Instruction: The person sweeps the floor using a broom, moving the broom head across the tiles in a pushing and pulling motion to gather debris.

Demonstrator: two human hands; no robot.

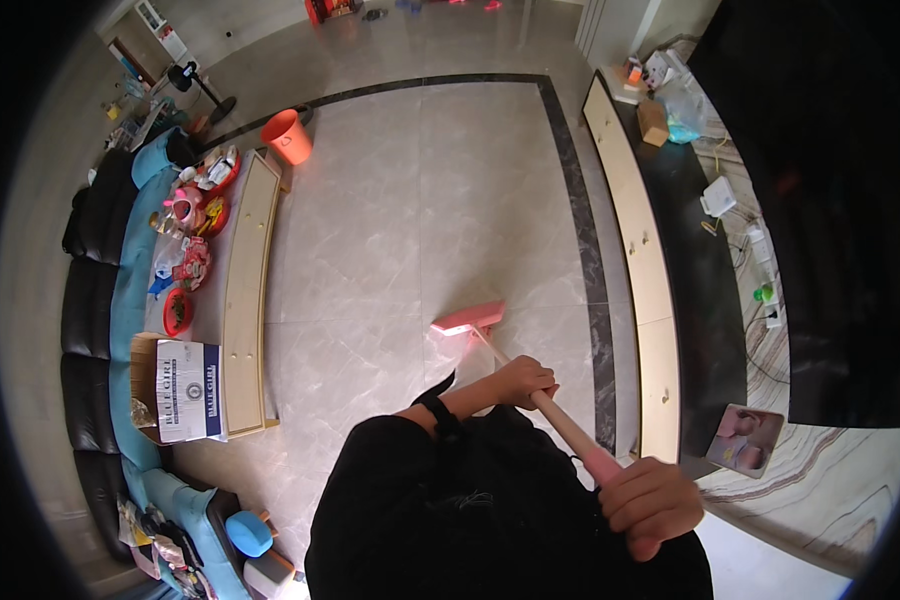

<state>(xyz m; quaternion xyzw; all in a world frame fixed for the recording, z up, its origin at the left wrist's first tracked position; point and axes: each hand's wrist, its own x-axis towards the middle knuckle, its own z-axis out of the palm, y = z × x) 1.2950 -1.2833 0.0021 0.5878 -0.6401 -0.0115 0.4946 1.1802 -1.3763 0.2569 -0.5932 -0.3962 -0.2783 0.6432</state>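
Note:
Both of my hands are wrapped around the pale handle of a pink broom. My left hand, with a black band on its wrist, grips the shaft partway down. Higher up, my right hand is closed over the pink grip at the handle's end. The handle slants down and away to the left. At its far end the pink broom head is at the tiled floor, ahead of my feet. Its bristles are mostly hidden from above.
On the left, a low cabinet carries bowls, snacks and a cardboard box, with a sofa behind. An orange bin stands at its far end. A long TV cabinet runs along the right. A blue stool is at lower left.

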